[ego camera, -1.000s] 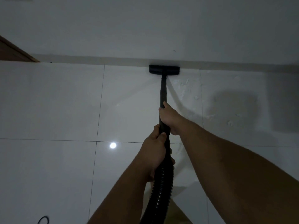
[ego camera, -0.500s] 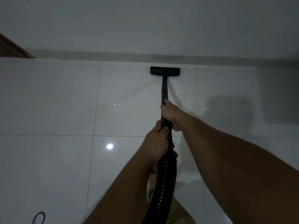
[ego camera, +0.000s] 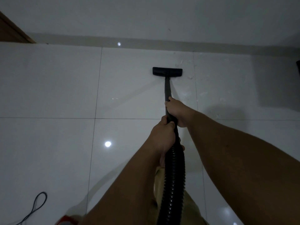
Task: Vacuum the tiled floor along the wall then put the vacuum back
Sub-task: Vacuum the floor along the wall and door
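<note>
White tiled floor (ego camera: 48, 88), glossy, ceiling-light glints; pale wall (ego camera: 146, 17) along far edge. Black ribbed hose (ego camera: 174, 184) rising between both forearms to rigid wand (ego camera: 167, 88). Flat nozzle head (ego camera: 167, 71) down on tile, short of skirting. Right hand (ego camera: 177, 111) forward on wand, fingers wrapped tight; left hand (ego camera: 162, 137) behind at hose joint, fingers curled closed. White scraps (ego camera: 190, 77) just right of head. Dark cable loop (ego camera: 38, 203) at lower left.

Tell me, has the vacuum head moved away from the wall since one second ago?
Yes. The vacuum head was touching the baseboard; now bare floor shows between them, so it came back toward the person.
</note>
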